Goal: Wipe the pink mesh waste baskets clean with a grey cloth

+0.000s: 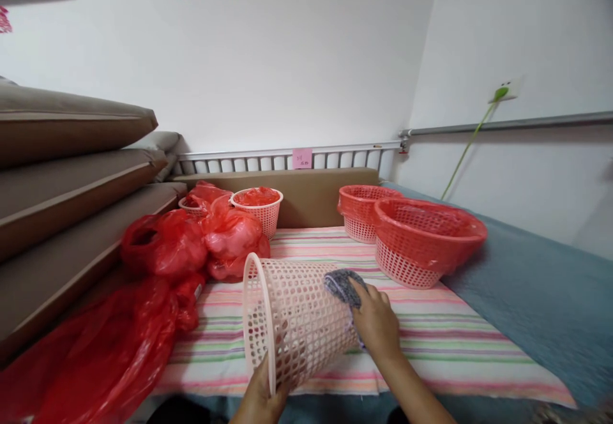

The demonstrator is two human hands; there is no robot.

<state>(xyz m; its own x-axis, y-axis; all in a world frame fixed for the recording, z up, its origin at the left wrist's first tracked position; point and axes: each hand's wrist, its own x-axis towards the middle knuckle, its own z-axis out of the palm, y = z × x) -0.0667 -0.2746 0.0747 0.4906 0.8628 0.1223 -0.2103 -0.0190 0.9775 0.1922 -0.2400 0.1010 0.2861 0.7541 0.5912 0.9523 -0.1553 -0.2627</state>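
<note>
A pale pink perforated plastic basket [306, 309] lies tilted on its side above the striped cloth [454, 328], its open mouth facing left. My left hand [263, 395] grips the basket's rim from below, the thumb outside and some fingers hidden behind the mesh. In my right hand [378, 318] is a grey cloth [345, 285], bunched under the fingers and pressed against the basket's side near its base. A purple edge of the cloth hangs below that hand.
Red plastic bags [163, 245] heap up at left, beside stacked cushions [71, 188]. A basket with a red liner [258, 210] stands behind them. Two baskets wrapped in red plastic, one larger [426, 239] and one smaller [366, 210], stand at right. A radiator [258, 160] runs behind.
</note>
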